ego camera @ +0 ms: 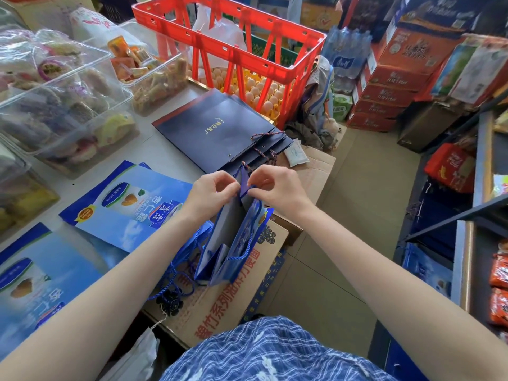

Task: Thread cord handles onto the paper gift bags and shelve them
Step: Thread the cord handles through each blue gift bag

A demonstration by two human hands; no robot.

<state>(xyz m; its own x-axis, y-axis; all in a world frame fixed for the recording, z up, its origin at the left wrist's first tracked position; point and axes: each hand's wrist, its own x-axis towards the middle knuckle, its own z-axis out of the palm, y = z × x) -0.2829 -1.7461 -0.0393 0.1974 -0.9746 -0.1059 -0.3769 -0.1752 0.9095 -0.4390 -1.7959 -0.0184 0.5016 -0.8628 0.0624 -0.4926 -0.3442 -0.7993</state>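
A blue paper gift bag (233,243) stands open on a cardboard box (233,306) in front of me. My left hand (213,192) and my right hand (275,188) both pinch the bag's top edge, fingers curled close together over it. One blue cord handle (246,248) hangs in a loop on the bag's near side. A bundle of loose blue cords (170,292) lies to the left of the bag on the box. Flat light-blue bags (129,204) lie on the grey table at my left, and another (33,276) lies nearer. A stack of dark navy bags (220,127) lies beyond my hands.
A red plastic crate (228,48) sits over egg trays (258,92) at the back. Clear boxes of snacks (55,92) fill the table's left side. Red cartons (384,89) and bottled water stand at the far right; a metal shelf (467,243) runs along the right.
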